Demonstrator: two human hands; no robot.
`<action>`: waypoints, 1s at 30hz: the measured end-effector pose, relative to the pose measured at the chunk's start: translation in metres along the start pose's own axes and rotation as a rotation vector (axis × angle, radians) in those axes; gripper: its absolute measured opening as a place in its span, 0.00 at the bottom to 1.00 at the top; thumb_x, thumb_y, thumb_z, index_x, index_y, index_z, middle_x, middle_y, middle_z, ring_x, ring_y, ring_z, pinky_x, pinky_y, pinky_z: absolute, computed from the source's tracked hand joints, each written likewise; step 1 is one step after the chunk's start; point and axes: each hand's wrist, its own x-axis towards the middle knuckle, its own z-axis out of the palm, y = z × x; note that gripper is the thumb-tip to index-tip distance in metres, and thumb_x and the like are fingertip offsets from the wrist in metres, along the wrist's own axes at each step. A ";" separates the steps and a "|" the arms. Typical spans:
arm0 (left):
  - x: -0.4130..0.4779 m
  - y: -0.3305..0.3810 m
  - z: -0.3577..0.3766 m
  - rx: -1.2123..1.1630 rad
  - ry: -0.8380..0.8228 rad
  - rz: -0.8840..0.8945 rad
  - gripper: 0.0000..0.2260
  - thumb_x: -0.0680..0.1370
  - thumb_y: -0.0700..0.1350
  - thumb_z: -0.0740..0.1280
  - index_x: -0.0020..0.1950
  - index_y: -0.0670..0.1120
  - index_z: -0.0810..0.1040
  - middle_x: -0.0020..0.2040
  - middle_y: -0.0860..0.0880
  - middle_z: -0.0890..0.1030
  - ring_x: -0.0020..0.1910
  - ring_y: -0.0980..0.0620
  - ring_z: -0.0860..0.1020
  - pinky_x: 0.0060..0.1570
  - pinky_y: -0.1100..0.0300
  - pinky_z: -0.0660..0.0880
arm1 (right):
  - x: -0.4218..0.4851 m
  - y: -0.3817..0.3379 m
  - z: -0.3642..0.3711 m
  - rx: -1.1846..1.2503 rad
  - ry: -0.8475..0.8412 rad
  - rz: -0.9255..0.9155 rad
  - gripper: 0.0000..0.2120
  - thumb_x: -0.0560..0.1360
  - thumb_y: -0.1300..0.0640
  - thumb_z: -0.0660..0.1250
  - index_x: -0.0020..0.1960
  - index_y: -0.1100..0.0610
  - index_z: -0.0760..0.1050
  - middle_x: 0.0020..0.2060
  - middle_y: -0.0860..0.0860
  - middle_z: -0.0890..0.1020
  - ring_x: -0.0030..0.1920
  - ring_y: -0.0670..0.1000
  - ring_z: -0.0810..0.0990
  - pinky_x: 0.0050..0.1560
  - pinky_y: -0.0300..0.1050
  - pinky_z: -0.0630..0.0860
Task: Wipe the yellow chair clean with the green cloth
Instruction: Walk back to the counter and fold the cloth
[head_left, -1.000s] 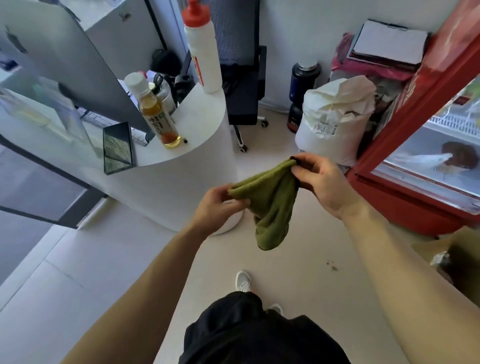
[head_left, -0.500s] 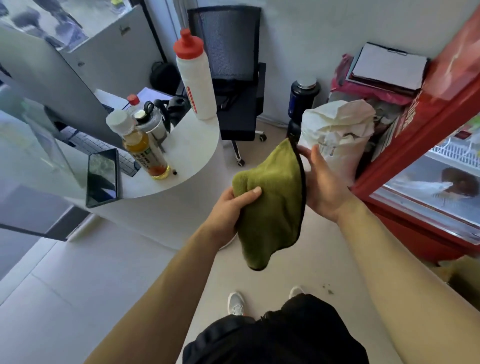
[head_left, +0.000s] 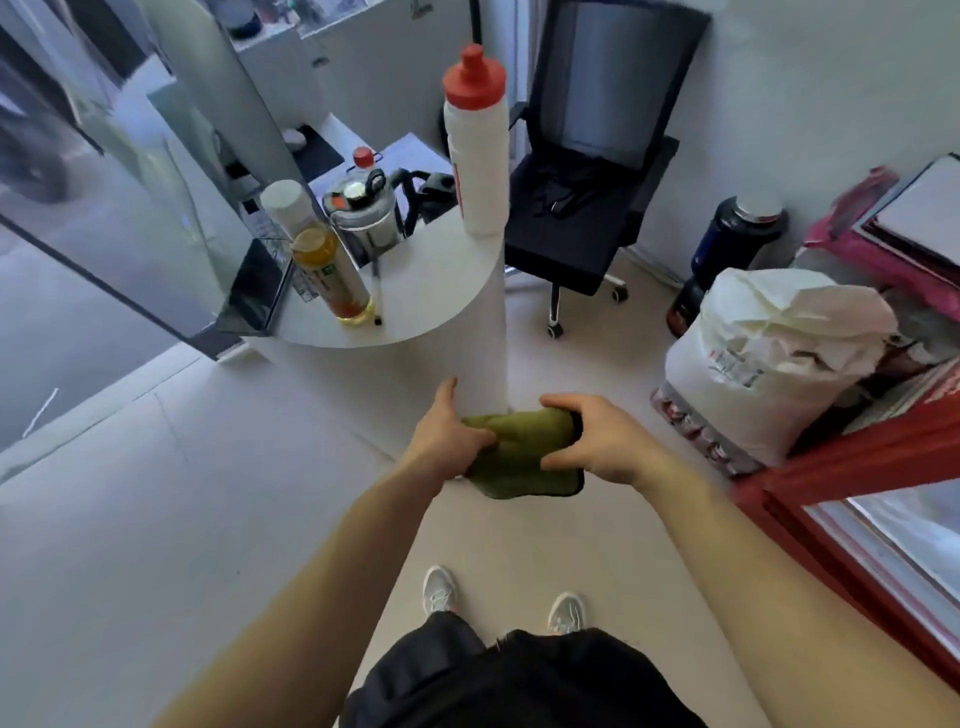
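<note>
The green cloth (head_left: 524, 457) is folded into a flat pad and held between both hands at waist height, above the pale floor. My left hand (head_left: 447, 441) grips its left end with the fingers wrapped over the top. My right hand (head_left: 592, 447) clamps its right end, thumb underneath. No yellow chair is in view; the only chair here is a black office chair (head_left: 582, 208) at the back.
A white rounded counter (head_left: 431, 291) stands just ahead, carrying a tea bottle (head_left: 332, 275), a tall white bottle with a red cap (head_left: 475, 145), a kettle and a phone. A full white sack (head_left: 763, 358) and a red cabinet (head_left: 857, 499) crowd the right. My feet stand on open floor below.
The cloth hung loosely from both hands and was spread open; now it is folded compactly and held lower between them. The view has tilted up and back from the counter.
</note>
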 end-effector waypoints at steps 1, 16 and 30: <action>-0.002 -0.001 -0.002 0.007 -0.005 0.043 0.38 0.75 0.41 0.72 0.79 0.57 0.56 0.67 0.46 0.72 0.55 0.48 0.75 0.40 0.64 0.74 | 0.004 -0.009 0.001 -0.132 0.004 -0.005 0.37 0.66 0.57 0.79 0.72 0.49 0.71 0.62 0.49 0.77 0.61 0.53 0.77 0.59 0.44 0.76; 0.017 0.012 -0.076 -0.470 0.048 0.284 0.14 0.74 0.49 0.75 0.58 0.48 0.81 0.53 0.50 0.84 0.54 0.50 0.82 0.58 0.53 0.79 | 0.068 -0.065 -0.039 0.603 -0.067 -0.153 0.25 0.69 0.48 0.77 0.63 0.56 0.77 0.57 0.55 0.83 0.58 0.56 0.82 0.57 0.53 0.80; 0.083 0.061 -0.076 -0.105 0.490 0.356 0.22 0.77 0.43 0.66 0.72 0.50 0.69 0.63 0.46 0.75 0.62 0.47 0.75 0.65 0.49 0.73 | 0.159 -0.149 -0.021 0.049 0.314 -0.349 0.30 0.71 0.62 0.73 0.72 0.50 0.71 0.60 0.49 0.78 0.61 0.49 0.77 0.63 0.42 0.73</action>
